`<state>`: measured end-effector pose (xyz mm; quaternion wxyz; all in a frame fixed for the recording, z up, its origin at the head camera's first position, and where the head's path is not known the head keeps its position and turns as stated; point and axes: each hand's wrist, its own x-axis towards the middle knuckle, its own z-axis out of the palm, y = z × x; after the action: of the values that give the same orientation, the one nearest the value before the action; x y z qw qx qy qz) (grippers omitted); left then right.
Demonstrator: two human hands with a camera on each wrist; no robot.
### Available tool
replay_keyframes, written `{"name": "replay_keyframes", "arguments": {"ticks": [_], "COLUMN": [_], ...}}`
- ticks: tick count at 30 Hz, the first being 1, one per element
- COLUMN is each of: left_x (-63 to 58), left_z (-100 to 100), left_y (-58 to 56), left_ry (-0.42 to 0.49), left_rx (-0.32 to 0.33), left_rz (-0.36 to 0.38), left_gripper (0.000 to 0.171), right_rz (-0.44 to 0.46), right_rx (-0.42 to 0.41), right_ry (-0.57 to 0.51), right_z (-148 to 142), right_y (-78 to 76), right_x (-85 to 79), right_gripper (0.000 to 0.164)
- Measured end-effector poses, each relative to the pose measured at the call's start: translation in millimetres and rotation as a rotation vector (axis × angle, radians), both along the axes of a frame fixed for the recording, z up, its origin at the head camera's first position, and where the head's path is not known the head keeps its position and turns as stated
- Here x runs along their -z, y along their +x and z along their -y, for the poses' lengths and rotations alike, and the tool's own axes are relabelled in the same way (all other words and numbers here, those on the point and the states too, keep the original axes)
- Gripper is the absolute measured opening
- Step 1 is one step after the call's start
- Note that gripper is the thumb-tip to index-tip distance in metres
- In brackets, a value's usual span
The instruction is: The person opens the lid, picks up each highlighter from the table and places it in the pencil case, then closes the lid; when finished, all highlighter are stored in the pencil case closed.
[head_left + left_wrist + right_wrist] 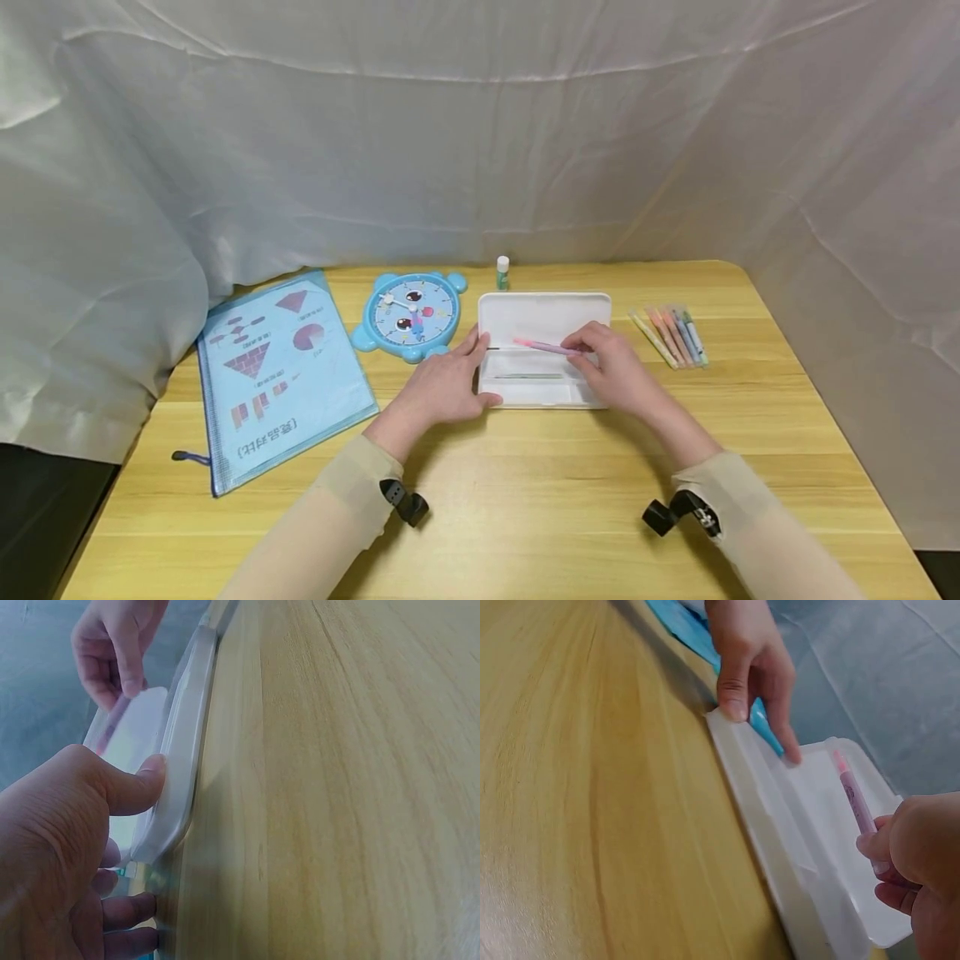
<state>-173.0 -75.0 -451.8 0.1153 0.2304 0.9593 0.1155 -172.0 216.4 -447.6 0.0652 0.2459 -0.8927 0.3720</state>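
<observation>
A white pencil case (530, 392) lies on the table with its lid (543, 317) raised at the back. My left hand (447, 382) grips the case's left end, thumb at the front corner and a finger near the hinge. Over the compartments, my right hand (617, 371) pinches a marker pen (546, 346) by one end. In the right wrist view the pen (856, 802) has a pink tip end and a mauve barrel, and points away from the hand. A thin strip lies along the inside of the case; its kind cannot be made out.
Several coloured marker pens (667, 337) lie side by side to the right. A glue stick (502, 273) stands behind the case. To the left are a blue toy clock (415, 310) and a blue zip folder (300, 392). A grey curtain (480, 150) hangs behind the table.
</observation>
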Motion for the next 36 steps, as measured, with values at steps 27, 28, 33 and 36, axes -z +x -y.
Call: {"name": "replay_keyframes", "arguments": {"ticks": [27, 28, 33, 36], "left_x": [-2.2, -2.1, -2.4, -2.3], "left_z": [-1.8, -1.7, -1.0, -0.5], "left_y": [0.4, 0.3, 0.7, 0.8], "left_ry": [-0.008, -0.008, -0.005, -0.006], "left_rx": [-0.005, -0.007, -0.008, -0.007], "left_rz": [-0.003, -0.002, -0.001, -0.001], "left_gripper": [0.104, 0.104, 0.104, 0.104], "right_rz": [0.1, 0.097, 0.099, 0.1], "right_rx": [-0.12, -0.126, -0.132, -0.122], "right_ry": [0.246, 0.254, 0.251, 0.224], "right_z": [19.7, 19.7, 19.8, 19.4], "right_y": [-9.3, -9.5, -10.2, -10.1], "right_x": [9.6, 9.3, 9.2, 8.6], "right_gripper": [0.013, 0.013, 0.014, 0.014]}}
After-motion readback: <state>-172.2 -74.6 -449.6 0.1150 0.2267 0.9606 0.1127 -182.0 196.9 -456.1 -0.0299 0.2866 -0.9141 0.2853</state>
